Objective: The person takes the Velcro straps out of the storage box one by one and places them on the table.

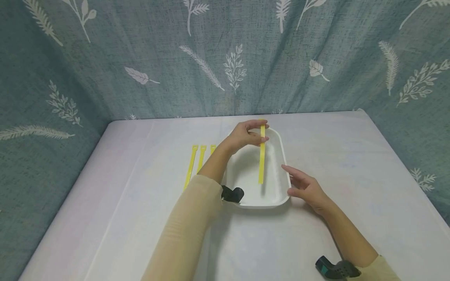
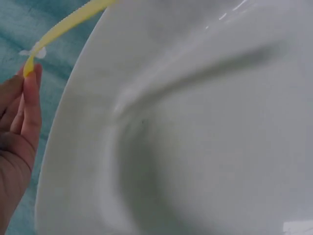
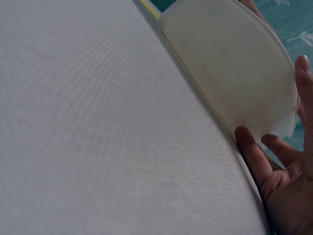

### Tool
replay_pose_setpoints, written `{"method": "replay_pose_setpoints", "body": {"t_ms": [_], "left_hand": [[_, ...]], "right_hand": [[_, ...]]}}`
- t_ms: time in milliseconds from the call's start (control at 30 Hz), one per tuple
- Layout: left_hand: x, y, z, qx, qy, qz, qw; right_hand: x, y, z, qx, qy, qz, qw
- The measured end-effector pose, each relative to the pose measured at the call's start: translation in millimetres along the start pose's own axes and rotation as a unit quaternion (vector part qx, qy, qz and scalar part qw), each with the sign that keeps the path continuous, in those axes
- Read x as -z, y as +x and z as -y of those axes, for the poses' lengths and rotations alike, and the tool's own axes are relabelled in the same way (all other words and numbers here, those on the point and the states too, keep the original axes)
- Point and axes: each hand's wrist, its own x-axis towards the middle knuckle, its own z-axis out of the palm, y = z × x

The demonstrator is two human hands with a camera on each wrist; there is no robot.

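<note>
My left hand point(image 1: 246, 134) is over the far part of a white rectangular basin point(image 1: 284, 154). Between its thumb and fingers it pinches a thin, flat yellow strip point(image 1: 261, 164), whose lower length extends over the basin's inside. In the left wrist view, this strip point(image 2: 73, 20) curves and shows a finely toothed edge. At the basin's right side, my right hand point(image 1: 307, 189) has its fingers spread, touching the wall and rim. The right wrist view has the basin's outer wall point(image 3: 220, 63) beside the fingertips. More yellow strips point(image 1: 191, 164) with wider heads lie left of the basin, partly behind my left forearm.
The basin stands on a table covered with a pale cloth point(image 1: 123, 218). Blue-green curtain fabric point(image 1: 158, 47) with white leaf prints hangs behind and at both sides. A dark wrist mount point(image 1: 232, 194) on my left arm overlaps the basin's near left corner.
</note>
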Motion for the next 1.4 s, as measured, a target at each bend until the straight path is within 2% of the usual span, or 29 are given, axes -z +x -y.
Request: {"method": "replay_pose_setpoints", "body": {"t_ms": [200,433,733,900,1167,1400], "left_hand": [[5.3,-6.7,-12.1,-0.025,-0.01,0.027,0.9993],[14.9,-16.2,-25.5,-0.028,0.006,0.019,0.9994],[27.6,-37.2,-39.0,-0.056,0.008,0.024,0.9981],[35.5,-50.4,-39.3,-0.066,-0.002,0.014,0.9977],[48.6,-78.7,-39.5,-0.078,0.002,0.003,0.997],[62.7,-99.2,-34.0,-0.083,0.012,-0.018,0.9963]], "right_hand": [[-1,-1.0,1,0.008,0.001,0.0,1.0],[0,-1.2,0,0.019,0.005,0.002,0.9998],[1,0.2,-3,0.014,-0.003,0.0,0.9999],[2,-0.2,-3,0.015,0.002,0.0,0.9999],[1,-0.6,1,0.033,0.009,0.006,0.9994],[1,-1.3,1,0.023,0.007,0.003,0.9997]]}}
